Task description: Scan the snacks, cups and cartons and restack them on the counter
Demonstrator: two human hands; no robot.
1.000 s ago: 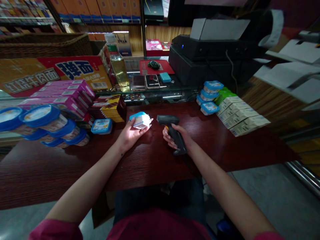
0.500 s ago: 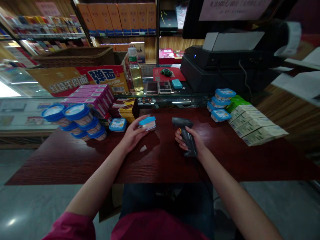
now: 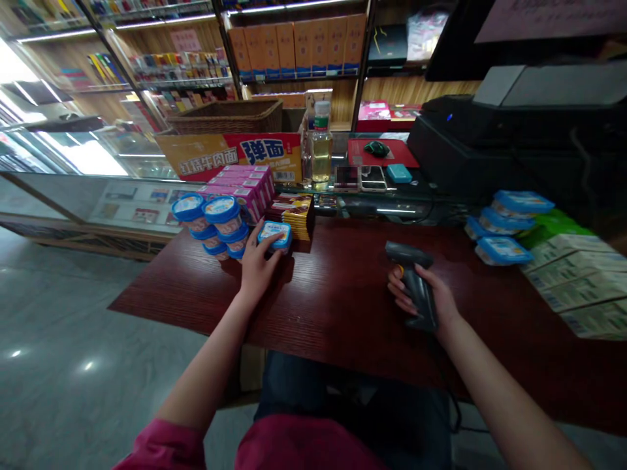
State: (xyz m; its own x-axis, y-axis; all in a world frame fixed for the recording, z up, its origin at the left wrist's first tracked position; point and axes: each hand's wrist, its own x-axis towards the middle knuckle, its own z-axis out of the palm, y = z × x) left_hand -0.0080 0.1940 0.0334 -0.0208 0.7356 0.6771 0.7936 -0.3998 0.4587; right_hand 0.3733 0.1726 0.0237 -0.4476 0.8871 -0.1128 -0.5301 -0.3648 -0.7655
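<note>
My left hand (image 3: pixel 258 266) reaches to the left part of the counter, its thumb and fingers around a small square tub (image 3: pixel 275 234) with a blue lid. Just left of it stand stacked round tubs (image 3: pixel 221 212) with blue lids. Behind the square tub is a pile of brown and yellow packets (image 3: pixel 296 207). Wrapped around the handle of a black barcode scanner (image 3: pixel 417 286), my right hand (image 3: pixel 445 305) is above the right half of the counter. The scanner's head points left.
Pink boxes (image 3: pixel 245 186) lie behind the round tubs. More blue-lidded tubs (image 3: pixel 504 250) and pale green cartons (image 3: pixel 578 274) occupy the right side. A bottle of yellow liquid (image 3: pixel 322 153), a noodle carton (image 3: pixel 230 156) and a computer mouse (image 3: pixel 377 149) are beyond the dark wooden counter (image 3: pixel 333 294).
My left hand has moved left with the tub, from the counter's middle to beside the round tubs. The scanner stays in my right hand. The view has swung left.
</note>
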